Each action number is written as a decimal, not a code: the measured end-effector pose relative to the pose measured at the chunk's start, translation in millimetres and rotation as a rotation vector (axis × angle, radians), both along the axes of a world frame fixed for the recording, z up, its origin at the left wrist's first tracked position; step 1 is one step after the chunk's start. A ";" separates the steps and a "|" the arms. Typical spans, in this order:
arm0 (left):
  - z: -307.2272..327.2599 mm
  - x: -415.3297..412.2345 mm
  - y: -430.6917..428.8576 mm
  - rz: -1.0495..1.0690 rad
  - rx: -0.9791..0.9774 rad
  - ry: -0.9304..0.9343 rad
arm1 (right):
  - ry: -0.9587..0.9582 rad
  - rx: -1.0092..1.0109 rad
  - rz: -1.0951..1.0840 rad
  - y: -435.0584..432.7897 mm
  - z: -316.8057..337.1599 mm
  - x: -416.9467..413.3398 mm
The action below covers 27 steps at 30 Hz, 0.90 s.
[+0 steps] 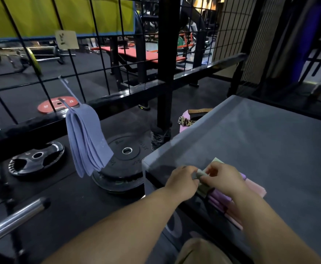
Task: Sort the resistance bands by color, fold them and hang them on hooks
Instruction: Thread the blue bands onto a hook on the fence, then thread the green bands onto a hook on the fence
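Folding a pale green band point(201, 173) at the table's near corner, lower centre of frame, with both hands pinching it.

The left hand point(182, 180) and right hand point(222, 178) meet on the band's folded end, fingertips curled on it. It sits on the pink and purple bands point(256, 188) on the grey table point(260, 140). The hook point(62, 101) holding the blue-grey bands point(87, 141) is at left centre, well apart, and the left hand is nearer. The hands cover most of the green band, so its long axis is unclear.

Dim, soft blur, fisheye-warped edges
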State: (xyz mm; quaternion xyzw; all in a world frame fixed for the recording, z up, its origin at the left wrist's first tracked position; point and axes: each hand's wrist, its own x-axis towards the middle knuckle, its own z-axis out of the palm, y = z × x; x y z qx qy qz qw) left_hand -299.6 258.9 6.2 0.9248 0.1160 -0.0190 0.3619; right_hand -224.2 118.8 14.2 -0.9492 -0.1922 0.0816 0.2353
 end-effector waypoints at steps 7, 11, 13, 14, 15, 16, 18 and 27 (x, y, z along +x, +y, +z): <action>18.9 0.0 -1.5 -0.008 -0.089 -0.113 | -0.119 0.155 -0.108 8.1 10.1 0.1; 27.1 5.5 -3.4 -0.015 -0.106 -0.191 | -0.158 0.300 -0.137 12.5 24.3 -2.5; 33.3 8.1 -2.1 -0.024 -0.082 -0.266 | -0.183 0.387 -0.141 14.2 31.7 -4.8; 36.8 9.3 -0.4 -0.024 -0.073 -0.289 | -0.183 0.438 -0.142 15.5 35.8 -6.0; 40.6 9.6 1.0 -0.025 -0.074 -0.297 | -0.171 0.487 -0.141 16.9 39.1 -6.4; 45.0 9.1 2.2 -0.025 -0.084 -0.296 | -0.159 0.528 -0.140 18.5 42.9 -7.4; 51.2 8.1 5.7 -0.027 -0.115 -0.322 | -0.123 0.592 -0.133 22.6 51.0 -9.1; 68.6 -21.5 32.8 0.095 -0.127 -0.466 | 0.175 0.969 0.064 58.6 70.5 -29.2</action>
